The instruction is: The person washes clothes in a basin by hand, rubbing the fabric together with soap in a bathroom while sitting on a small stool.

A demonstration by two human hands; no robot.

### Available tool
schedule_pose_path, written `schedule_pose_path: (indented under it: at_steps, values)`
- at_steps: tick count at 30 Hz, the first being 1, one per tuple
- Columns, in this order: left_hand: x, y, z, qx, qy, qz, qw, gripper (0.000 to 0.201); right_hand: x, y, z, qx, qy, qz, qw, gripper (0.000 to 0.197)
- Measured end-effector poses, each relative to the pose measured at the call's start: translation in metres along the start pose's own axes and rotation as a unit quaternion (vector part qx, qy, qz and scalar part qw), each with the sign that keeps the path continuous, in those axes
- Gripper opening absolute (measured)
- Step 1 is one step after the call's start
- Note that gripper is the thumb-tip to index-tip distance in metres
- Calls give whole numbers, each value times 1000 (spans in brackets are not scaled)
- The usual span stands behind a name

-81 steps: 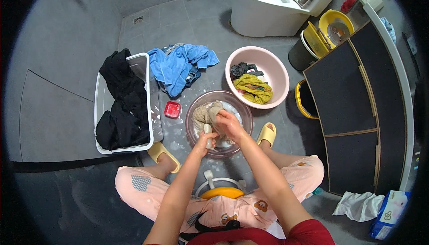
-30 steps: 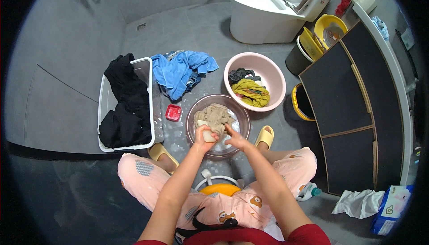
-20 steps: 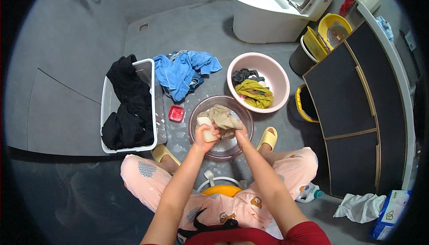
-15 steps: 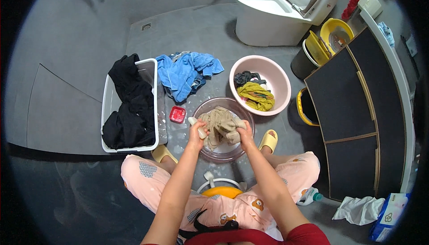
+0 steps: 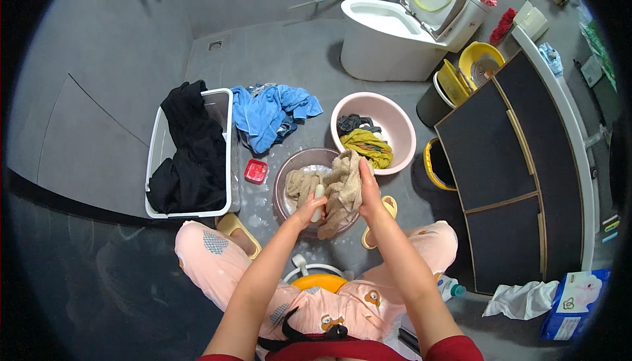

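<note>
Our left hand (image 5: pixel 310 211) grips the soap bar (image 5: pixel 318 200).
Our right hand (image 5: pixel 369 193) holds the beige cloth (image 5: pixel 343 184), partly lifted above the brown basin (image 5: pixel 280 198); we'd do well to spread its folds flat against the soap bar.

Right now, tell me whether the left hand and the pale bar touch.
Touching: the head view shows the left hand closed around the pale bar.

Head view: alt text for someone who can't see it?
A person's left hand holds a pale bar and right hand holds beige cloth over a brownish basin. Nearby are a pink basin of laundry, blue clothes and a tub of black clothes.
</note>
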State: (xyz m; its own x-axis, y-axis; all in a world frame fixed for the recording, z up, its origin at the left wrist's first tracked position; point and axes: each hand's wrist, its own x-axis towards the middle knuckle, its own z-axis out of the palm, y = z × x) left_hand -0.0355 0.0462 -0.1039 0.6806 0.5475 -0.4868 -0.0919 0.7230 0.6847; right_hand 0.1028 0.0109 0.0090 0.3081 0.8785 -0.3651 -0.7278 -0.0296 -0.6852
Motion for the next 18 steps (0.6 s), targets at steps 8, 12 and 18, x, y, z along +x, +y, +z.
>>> schedule_pose_path:
  at_steps: [8, 12, 18]
  values:
    - [-12, -7, 13, -284, 51, 33, 957, 30, 13, 40, -33, -265, 107, 27, 958, 47]
    - [-10, -9, 31, -60, 154, 182, 969, 36, 15, 76, -40, -126, 145, 97, 977, 49]
    - [10, -16, 38, 231, 327, 256, 880, 38, 44, 118, -70, -72, 82, 43, 993, 33]
